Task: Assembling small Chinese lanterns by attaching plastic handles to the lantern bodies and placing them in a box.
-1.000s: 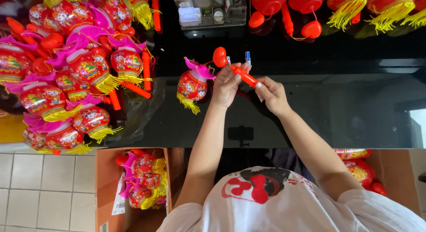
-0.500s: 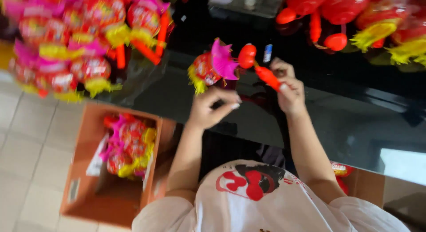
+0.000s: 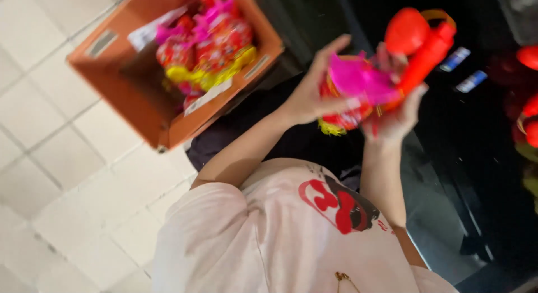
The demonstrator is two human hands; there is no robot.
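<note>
Pale square floor tiles (image 3: 50,125) fill the left of the frame, and a glossy black table (image 3: 476,158) runs down the right side. At the upper middle, both hands hold up a red toy lantern with a pink fin, a yellow fringe and a smooth red plastic handle (image 3: 358,94). The left hand (image 3: 314,88) curls around the lantern's round, shiny printed body from the left, fingers spread over the top. The right hand (image 3: 399,111) cups it from below and is closed on the lower handle, whose bulbous end sticks up toward the upper right. In the upper left, an orange cardboard box (image 3: 129,97) on the floor already holds a heap of similar red, pink and yellow lanterns (image 3: 204,52), partly filling it. More red toy parts (image 3: 528,111) lie at the right edge of the table, not yet boxed, though blur hides their detail.
</note>
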